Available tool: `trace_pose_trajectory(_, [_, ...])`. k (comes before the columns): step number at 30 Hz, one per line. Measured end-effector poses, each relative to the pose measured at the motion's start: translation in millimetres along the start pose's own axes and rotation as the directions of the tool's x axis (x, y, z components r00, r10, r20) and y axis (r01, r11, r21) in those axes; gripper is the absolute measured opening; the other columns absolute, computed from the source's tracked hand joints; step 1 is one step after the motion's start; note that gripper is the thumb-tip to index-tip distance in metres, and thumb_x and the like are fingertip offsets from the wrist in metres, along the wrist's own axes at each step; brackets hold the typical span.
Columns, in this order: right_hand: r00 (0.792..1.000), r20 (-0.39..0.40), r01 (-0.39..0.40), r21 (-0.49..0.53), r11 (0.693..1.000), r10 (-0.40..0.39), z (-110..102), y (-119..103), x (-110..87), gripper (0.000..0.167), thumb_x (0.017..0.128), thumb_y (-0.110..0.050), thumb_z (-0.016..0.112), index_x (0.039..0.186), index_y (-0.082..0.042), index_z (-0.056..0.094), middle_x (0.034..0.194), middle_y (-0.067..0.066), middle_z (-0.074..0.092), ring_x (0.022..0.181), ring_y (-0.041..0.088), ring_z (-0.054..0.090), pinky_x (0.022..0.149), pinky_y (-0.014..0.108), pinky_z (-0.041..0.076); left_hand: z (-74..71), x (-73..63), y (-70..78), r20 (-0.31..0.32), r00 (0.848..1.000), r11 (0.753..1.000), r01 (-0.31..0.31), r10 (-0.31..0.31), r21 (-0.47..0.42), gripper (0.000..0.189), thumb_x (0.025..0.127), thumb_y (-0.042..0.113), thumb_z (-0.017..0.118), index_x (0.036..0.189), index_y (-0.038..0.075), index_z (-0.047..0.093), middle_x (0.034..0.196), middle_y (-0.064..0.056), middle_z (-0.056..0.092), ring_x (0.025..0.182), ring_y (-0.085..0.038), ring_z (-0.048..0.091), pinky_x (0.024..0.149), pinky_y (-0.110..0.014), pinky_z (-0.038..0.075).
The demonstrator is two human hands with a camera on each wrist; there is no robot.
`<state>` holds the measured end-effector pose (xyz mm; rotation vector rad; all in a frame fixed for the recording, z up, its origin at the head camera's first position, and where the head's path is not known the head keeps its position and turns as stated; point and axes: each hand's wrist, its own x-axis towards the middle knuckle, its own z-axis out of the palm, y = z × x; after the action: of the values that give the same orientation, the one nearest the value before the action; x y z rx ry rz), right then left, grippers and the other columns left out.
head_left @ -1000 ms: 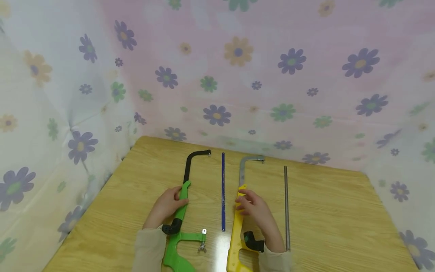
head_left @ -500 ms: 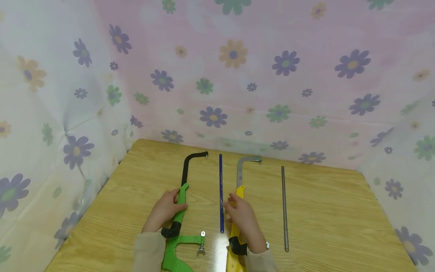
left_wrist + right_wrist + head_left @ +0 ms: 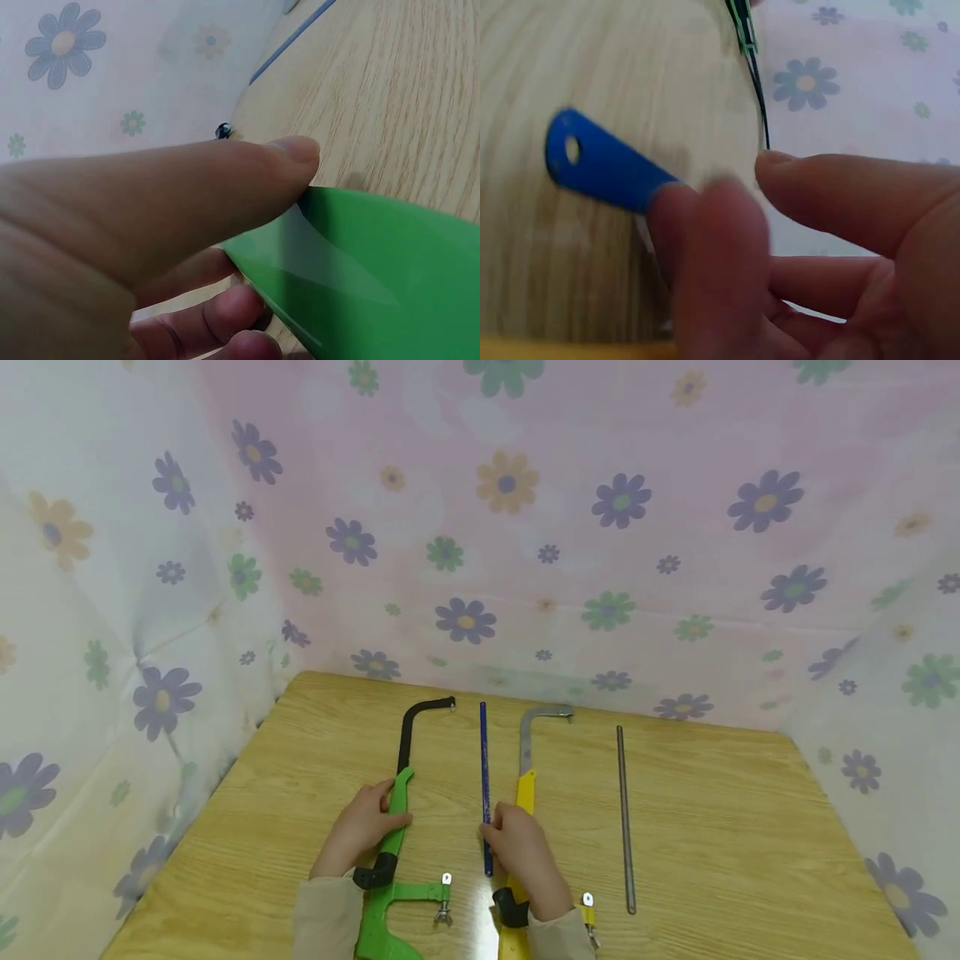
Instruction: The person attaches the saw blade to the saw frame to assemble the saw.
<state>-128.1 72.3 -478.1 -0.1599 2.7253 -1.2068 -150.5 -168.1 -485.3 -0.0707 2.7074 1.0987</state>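
Note:
My left hand (image 3: 362, 818) grips the green grip section of a hacksaw frame (image 3: 397, 822), its thumb (image 3: 277, 161) over the edge in the left wrist view. Over on the right, my right hand (image 3: 521, 852) reaches across a yellow hacksaw frame (image 3: 525, 793) to a blue hacksaw blade (image 3: 485, 768). In the right wrist view, bent fingers overlap the blade (image 3: 604, 165) near its holed end. The right thumb (image 3: 780, 169) stands apart from those fingertips, a gap between them.
A grey hacksaw blade (image 3: 626, 818) lies to the right on the wooden table (image 3: 735, 835). Black grips (image 3: 375, 871) and metal wing nuts (image 3: 443, 912) are on the frames. Flower-patterned cloth (image 3: 540, 568) hangs around the back and sides.
My right hand has moved left and down from the yellow frame to the blue blade, its fingers drawing closer together. The left hand keeps its hold on the green frame.

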Motion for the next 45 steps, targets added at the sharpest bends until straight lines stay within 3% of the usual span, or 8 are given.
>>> trace_pose_trajectory(6, [0.996,-0.072,0.044,-0.151,0.988,-0.055,13.3,-2.9,1.6,0.016,0.074,-0.008,0.061,0.068,-0.008,0.047,0.06,0.0,0.04,0.05,0.013,0.038,0.043,0.026,0.032,-3.2,-1.6,-3.4,-0.001,1.0,1.0,-0.009,0.009,0.02,0.072,0.078,0.033,0.067,0.134,0.0,0.036,0.082,-0.006,0.04,0.066,-0.017,0.039,0.055,-0.028,0.031])
trace_pose_trajectory(10, [0.993,-0.099,0.034,-0.219,0.975,-0.057,15.1,-5.4,-0.1,0.012,0.075,-0.007,0.064,0.079,-0.004,0.053,0.069,0.004,0.043,0.057,0.016,0.04,0.048,0.029,0.034,-2.4,0.7,-2.1,-0.004,1.0,1.0,0.003,-0.003,0.018,0.072,0.077,0.033,0.068,0.134,0.003,0.037,0.082,-0.006,0.04,0.066,-0.017,0.04,0.054,-0.028,0.033])
trace_pose_trajectory(17, [0.992,-0.119,0.009,-0.263,0.965,-0.041,14.9,-6.2,-1.5,0.014,0.076,-0.004,0.062,0.088,-0.001,0.058,0.075,0.008,0.049,0.06,0.018,0.044,0.049,0.031,0.036,-0.8,0.1,0.6,-0.008,1.0,1.0,0.002,-0.002,0.015,0.071,0.077,0.032,0.068,0.134,0.003,0.038,0.082,-0.006,0.04,0.066,-0.018,0.04,0.054,-0.028,0.033])
trace_pose_trajectory(23, [0.988,-0.151,-0.021,-0.269,0.963,-0.02,16.4,-6.8,-1.3,0.031,0.076,-0.004,0.062,0.105,0.002,0.059,0.085,0.012,0.054,0.064,0.019,0.049,0.052,0.033,0.04,-0.6,-0.6,3.2,-0.007,1.0,0.999,-0.016,0.016,0.029,0.07,0.079,0.033,0.066,0.134,0.002,0.037,0.083,-0.006,0.041,0.067,-0.018,0.04,0.056,-0.028,0.032])
trace_pose_trajectory(35, [0.983,-0.175,0.002,-0.291,0.957,-0.055,18.8,-7.2,-3.2,0.033,0.073,-0.003,0.061,0.105,0.004,0.058,0.085,0.015,0.053,0.062,0.022,0.05,0.05,0.033,0.04,0.4,-1.9,2.0,-0.006,1.0,0.999,-0.021,0.021,0.031,0.07,0.079,0.033,0.066,0.134,0.001,0.037,0.082,-0.006,0.04,0.065,-0.018,0.039,0.054,-0.028,0.03])
trace_pose_trajectory(45, [0.973,-0.173,0.071,-0.416,0.906,-0.155,15.7,-9.4,-0.5,0.01,0.074,-0.001,0.058,0.083,0.002,0.055,0.071,0.013,0.049,0.049,0.022,0.045,0.042,0.033,0.037,-0.3,0.3,1.2,0.006,1.0,0.999,-0.018,0.017,0.027,0.072,0.078,0.033,0.067,0.135,0.002,0.035,0.086,-0.006,0.041,0.069,-0.018,0.04,0.057,-0.028,0.032])
